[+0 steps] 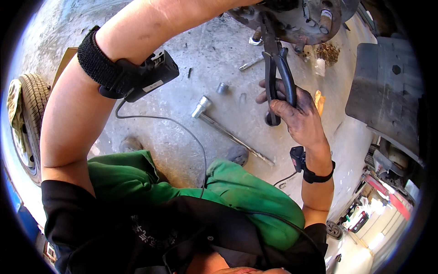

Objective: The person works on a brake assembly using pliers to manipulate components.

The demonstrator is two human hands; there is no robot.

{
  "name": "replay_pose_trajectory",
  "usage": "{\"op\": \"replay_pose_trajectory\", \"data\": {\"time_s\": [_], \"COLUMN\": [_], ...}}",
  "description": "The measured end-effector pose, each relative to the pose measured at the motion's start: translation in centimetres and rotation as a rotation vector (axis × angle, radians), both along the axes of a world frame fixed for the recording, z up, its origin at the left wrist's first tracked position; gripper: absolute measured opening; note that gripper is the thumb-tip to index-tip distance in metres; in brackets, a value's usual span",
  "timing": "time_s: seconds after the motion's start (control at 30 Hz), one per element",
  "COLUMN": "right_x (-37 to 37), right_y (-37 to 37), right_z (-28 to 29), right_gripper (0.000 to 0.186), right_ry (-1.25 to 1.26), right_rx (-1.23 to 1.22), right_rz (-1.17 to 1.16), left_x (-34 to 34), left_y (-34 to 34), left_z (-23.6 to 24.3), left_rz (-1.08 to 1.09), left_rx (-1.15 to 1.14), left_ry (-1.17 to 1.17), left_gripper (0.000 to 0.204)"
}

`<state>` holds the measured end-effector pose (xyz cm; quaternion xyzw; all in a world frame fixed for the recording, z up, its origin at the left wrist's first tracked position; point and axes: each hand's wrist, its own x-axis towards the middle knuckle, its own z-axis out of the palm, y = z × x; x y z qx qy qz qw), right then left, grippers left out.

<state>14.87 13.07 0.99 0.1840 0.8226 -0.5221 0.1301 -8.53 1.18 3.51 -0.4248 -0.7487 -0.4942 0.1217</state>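
My right hand (303,119) is wrapped around the handles of long-nosed pliers (286,73) with black grips. The jaws point up into a rusty, dark wheel hub assembly (315,36) at the top of the head view; what their tips touch is hard to make out. A threaded stud (325,22) sticks out of the hub. My left forearm (141,27) reaches across the top left toward the same assembly, and the left hand lies beyond the upper edge.
On the concrete floor lie a long-handled socket wrench (228,131), a loose socket (222,88) and a metal rod (251,63). A tyre (34,102) stands at the left. A dark panel (383,86) hangs at the right, near rusty debris (329,54). A cable runs from my left armband.
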Motion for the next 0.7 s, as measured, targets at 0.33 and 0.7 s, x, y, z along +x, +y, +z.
{"op": "replay_pose_trajectory", "data": {"time_s": [0.33, 0.7], "right_x": [-0.1, -1.2], "right_y": [0.3, 2.0], "right_z": [-0.3, 0.7], "right_gripper": [0.036, 0.020], "right_ry": [-0.010, 0.205], "right_rx": [-0.171, 0.565], "right_rz": [-0.224, 0.281], "left_x": [-0.5, -0.3], "left_y": [-0.6, -1.3], "left_z": [1.1, 1.9], "left_rz": [-0.036, -0.197], "left_rx": [-0.088, -0.070], "left_ry": [-0.056, -0.321], "left_gripper": [0.019, 0.023]}}
